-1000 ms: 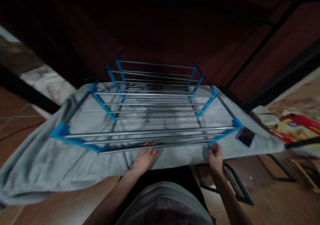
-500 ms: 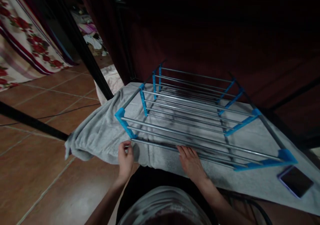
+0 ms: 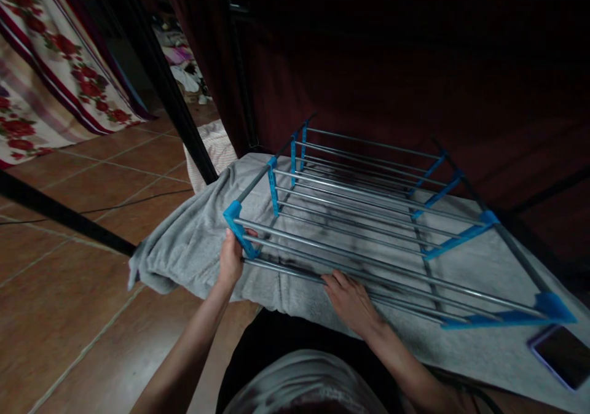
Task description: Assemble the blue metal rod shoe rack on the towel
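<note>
A metal rack (image 3: 359,242) with silver rods and blue plastic brackets lies on a grey blanket (image 3: 184,242). My left hand (image 3: 232,257) is closed round the blue bracket (image 3: 243,233) at the rack's near left corner, with its fingertips showing behind the bracket. Against the nearest rod, my right hand (image 3: 348,297) has its fingers curled over the metal, left of the rod's middle. One loose-looking end of that rod (image 3: 276,268) sits just below the bracket.
A phone (image 3: 562,354) lies on the blanket at the right. Dark metal posts (image 3: 170,82) stand at the left, by a floral curtain (image 3: 69,76). Behind the rack hangs a dark red cloth (image 3: 369,88). A cable (image 3: 115,206) crosses the tiled floor.
My left hand has moved up from below the rack's corner and taken hold of the blue bracket. My right hand stays at the near rod. The view has shifted slightly.
</note>
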